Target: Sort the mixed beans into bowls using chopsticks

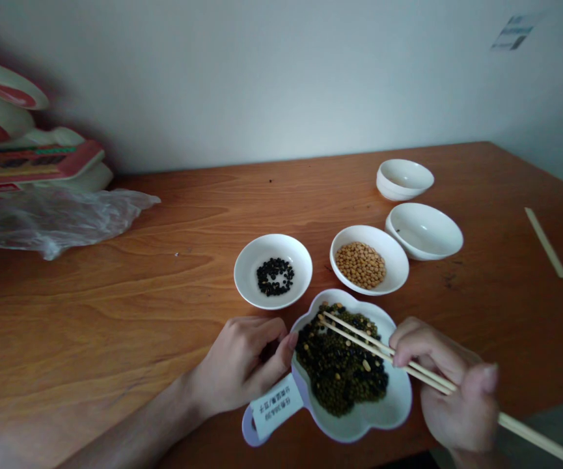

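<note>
Two bare hands [359,384] work over a white dish [398,397] shaped like a flower, at the near edge of a wooden table [90,312]. The dish holds a heap of mixed beans [340,365], with small green ones, black ones and a few yellow ones.

The right hand [457,391] is closed around two thin wooden chopsticks [383,350], pinching them between the thumb and fingers. Their tips are over the far side of the heap. I cannot tell if they are holding a bean.

The left hand [237,368] is softly curled, with its fingertips at the dish's edge. I cannot tell if it is gripping the dish. A white paper label [276,407] with writing sits on the dish's handle, just beside this hand.

Past the dish is a white bowl [266,251] with black beans [274,276]. Next to it, another white bowl [364,238] has yellow beans [360,264]. Two more white bowls [422,231] sit farther right. A plastic bag [51,221] lies on the table at the far left, by a pile of plates [2,111].
</note>
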Tool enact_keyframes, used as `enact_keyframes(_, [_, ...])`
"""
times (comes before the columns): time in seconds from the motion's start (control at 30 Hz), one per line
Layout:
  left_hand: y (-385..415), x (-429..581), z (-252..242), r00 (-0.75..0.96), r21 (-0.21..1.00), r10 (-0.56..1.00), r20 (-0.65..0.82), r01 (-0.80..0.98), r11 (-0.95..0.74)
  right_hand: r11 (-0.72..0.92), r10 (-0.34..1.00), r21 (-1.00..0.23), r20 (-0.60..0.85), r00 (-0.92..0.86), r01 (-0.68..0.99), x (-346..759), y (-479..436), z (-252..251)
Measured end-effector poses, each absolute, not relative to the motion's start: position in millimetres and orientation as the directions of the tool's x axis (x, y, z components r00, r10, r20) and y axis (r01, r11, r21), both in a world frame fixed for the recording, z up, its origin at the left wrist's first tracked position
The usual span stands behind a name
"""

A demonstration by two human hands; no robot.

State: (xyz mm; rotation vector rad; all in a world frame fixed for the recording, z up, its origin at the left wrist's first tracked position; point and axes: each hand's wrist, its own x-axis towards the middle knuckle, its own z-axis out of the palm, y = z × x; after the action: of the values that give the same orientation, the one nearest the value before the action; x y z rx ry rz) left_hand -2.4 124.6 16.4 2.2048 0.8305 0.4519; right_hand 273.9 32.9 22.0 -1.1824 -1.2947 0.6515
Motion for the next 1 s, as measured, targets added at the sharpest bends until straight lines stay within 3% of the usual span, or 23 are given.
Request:
enact_keyframes(0.47, [125,-2,15,0.723,0.718,0.685,0.091,0.429,-0.548,0.472,0.869,-0.808,0.495,-0.030,0.353,283,20,0])
enact_keyframes(0.67, [126,-1,14,0.723,0.717,0.684,0.099,0.425,-0.552,0.453,0.859,-0.824,0.505,0.078,0.341,276,25,11])
enact_keyframes(0.87, [126,-2,12,0.724,0.724,0.685,0.079,0.430,-0.539,0.304,0.896,-0.936,0.344,0.282,0.175,270,23,18])
enact_keyframes(1.0, [127,-1,11,0.717,0.735,0.694,0.069,0.434,-0.521,0.306,0.890,-0.940,0.338,0.306,0.147,267,20,14])
